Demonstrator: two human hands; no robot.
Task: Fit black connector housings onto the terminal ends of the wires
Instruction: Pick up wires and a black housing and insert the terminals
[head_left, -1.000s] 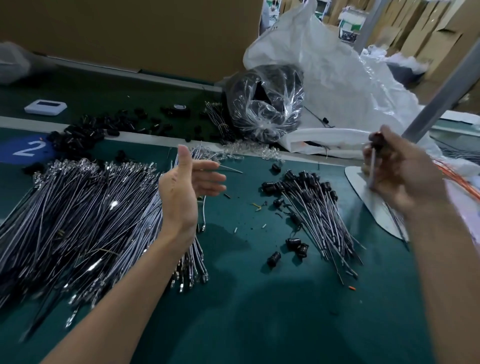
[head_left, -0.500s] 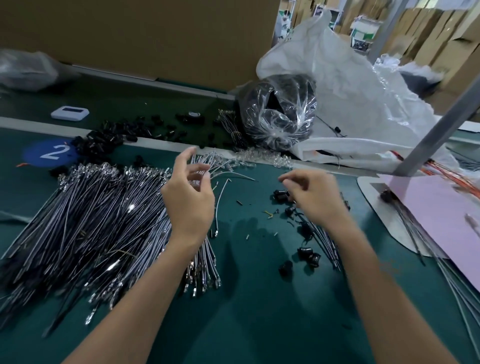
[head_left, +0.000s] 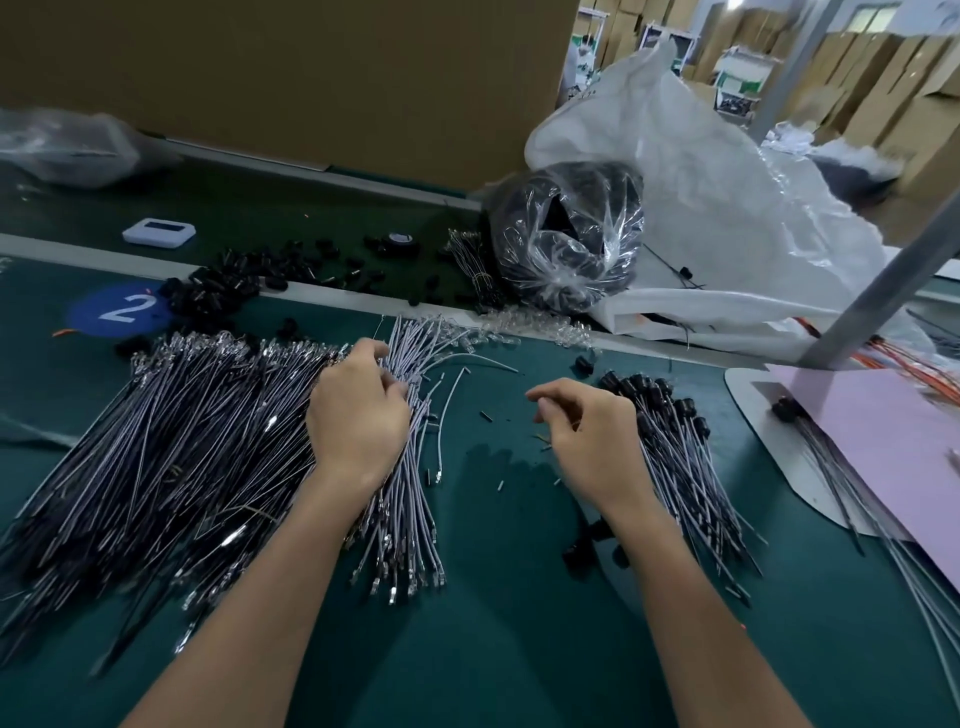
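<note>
A broad pile of dark wires with metal terminals (head_left: 182, 441) covers the left of the green table (head_left: 493, 649). My left hand (head_left: 358, 410) lies on a lighter grey wire bundle (head_left: 410, 493), its fingers curled into the strands. My right hand (head_left: 587, 431) hovers beside it with curled fingers and thumb against forefinger; whether it holds anything is hidden. To its right lie wires fitted with black housings (head_left: 675, 441). Loose black housings (head_left: 218, 291) are heaped at the back left, and a few more (head_left: 582, 551) sit by my right forearm. One stray wire (head_left: 441, 415) lies between my hands.
A clear bag of black parts (head_left: 566, 239) and a big white bag (head_left: 727, 208) stand at the back. A grey metal post (head_left: 883, 275) rises over a pink sheet (head_left: 893, 431) at right. A white device (head_left: 158, 231) and a blue "2" disc (head_left: 122, 309) sit back left.
My right hand came down from the post at right, passed over the loose housings and now hovers mid-table. My left hand dropped from open in the air onto the grey wire bundle.
</note>
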